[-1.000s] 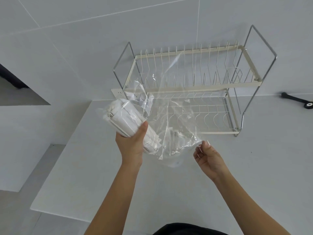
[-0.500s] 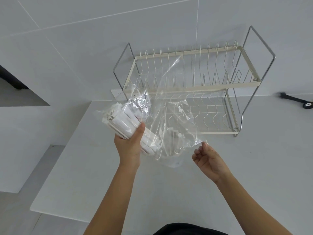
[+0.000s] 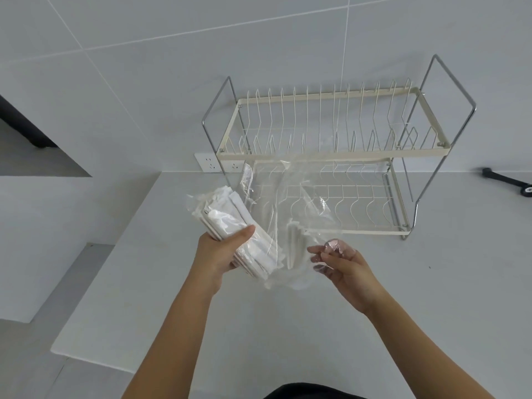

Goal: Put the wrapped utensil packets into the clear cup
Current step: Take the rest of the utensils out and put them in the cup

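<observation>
My left hand (image 3: 220, 256) grips a bundle of white wrapped utensil packets (image 3: 230, 226), held tilted above the white counter. A crumpled clear plastic bag (image 3: 290, 203) hangs loose between my hands and partly drapes over the lower end of the bundle. My right hand (image 3: 344, 263) pinches the bag's edge, with film over its fingertips. Through the bag, below the bundle, a faint clear rounded shape (image 3: 290, 279) shows on the counter; I cannot tell whether it is the cup.
A cream two-tier wire dish rack (image 3: 319, 152) stands against the tiled wall right behind the bag. A wall socket (image 3: 208, 162) sits left of it. A black tool (image 3: 509, 184) lies at far right. The counter's edge (image 3: 95, 361) drops off at left.
The clear bag has sagged from in front of the rack's top tier to its lower tier. My right hand has shifted slightly left into the film. The bundle stays in my left hand.
</observation>
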